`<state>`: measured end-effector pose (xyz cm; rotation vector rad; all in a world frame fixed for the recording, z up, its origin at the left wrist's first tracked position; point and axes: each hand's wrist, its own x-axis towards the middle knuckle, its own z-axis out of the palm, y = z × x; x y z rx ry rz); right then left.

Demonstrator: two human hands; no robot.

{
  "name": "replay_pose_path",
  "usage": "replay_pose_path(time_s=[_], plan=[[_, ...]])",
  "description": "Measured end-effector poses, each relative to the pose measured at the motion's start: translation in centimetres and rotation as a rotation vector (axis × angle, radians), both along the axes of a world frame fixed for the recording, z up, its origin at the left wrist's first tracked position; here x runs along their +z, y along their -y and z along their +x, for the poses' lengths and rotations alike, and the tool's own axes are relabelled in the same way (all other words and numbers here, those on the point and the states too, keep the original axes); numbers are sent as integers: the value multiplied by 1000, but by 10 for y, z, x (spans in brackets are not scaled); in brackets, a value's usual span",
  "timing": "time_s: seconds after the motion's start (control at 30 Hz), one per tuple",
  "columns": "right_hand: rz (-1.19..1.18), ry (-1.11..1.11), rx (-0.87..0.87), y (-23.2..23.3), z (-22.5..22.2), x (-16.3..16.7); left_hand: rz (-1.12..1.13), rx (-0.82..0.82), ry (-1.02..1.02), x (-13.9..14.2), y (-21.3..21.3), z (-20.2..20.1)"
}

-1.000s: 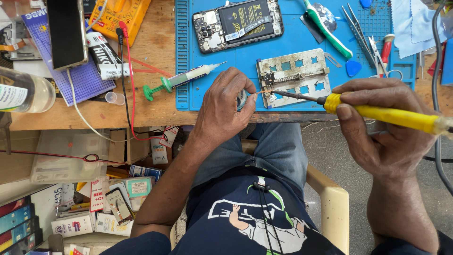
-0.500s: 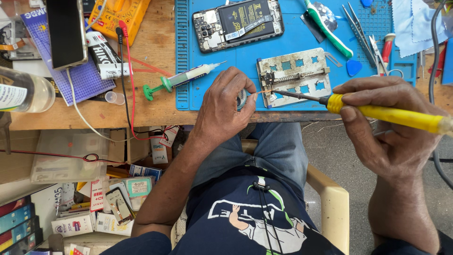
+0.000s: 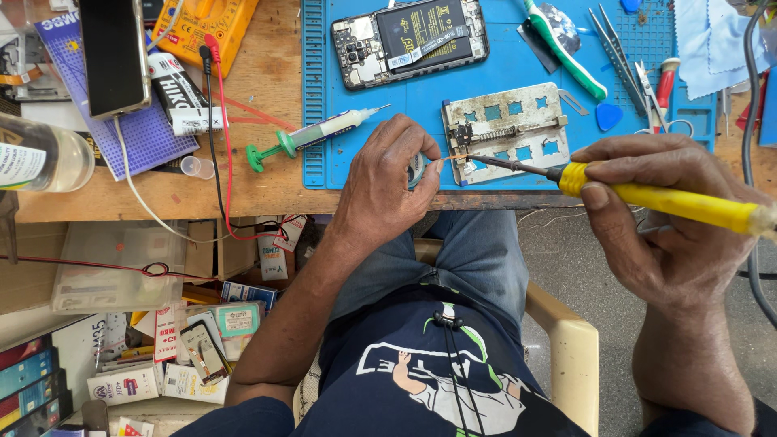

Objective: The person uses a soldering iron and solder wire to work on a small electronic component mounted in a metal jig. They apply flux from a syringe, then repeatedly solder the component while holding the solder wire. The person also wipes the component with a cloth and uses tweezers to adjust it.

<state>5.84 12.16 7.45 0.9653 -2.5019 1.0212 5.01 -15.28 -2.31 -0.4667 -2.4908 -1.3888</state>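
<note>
a wooden workbench (image 3: 267,174) runs across the top of the view, its front edge just above the seated person's lap. a blue work mat (image 3: 405,105) covers the bench's right half, its near edge almost flush with the bench edge. on the mat's near side lies a metal holding plate (image 3: 518,121) with square cut-outs, a small circuit part clamped at its left end. above it rests an opened phone (image 3: 409,32), back cover off. the right hand (image 3: 672,218) hangs out past the bench edge, over the open floor, fingers curled closed round the yellow handle of a soldering iron (image 3: 647,194); the dark tip reaches left to the plate's left edge. the left hand (image 3: 384,182) rests on the mat's near edge just left of the plate, fingers loosely bent, pinching a thin copper-coloured strand toward the iron's tip; a small round spool shows under its fingers. left of that hand lies a syringe with a green plunger (image 3: 312,133), with bare mat between. tweezers (image 3: 619,53) and a green-handled brush (image 3: 566,48) crowd the mat's far right corner. the left bench is cluttered with a yellow meter (image 3: 210,20) and red and black leads.
</note>
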Motion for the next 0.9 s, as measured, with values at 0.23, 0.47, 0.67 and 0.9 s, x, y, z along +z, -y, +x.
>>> replay_pose_path(time_s=[0.23, 0.47, 0.67, 0.9], plan=[[11, -28, -5, 3, 2, 1, 1, -5, 9, 0, 0, 0], [20, -47, 7, 5, 1, 3, 4, -7, 8, -1, 0, 0], [37, -59, -21, 8, 2, 2, 8, -7, -8, -1, 1, 0], [-12, -30, 7, 7, 3, -2, 4, 2, 3, 0, 1, 0]])
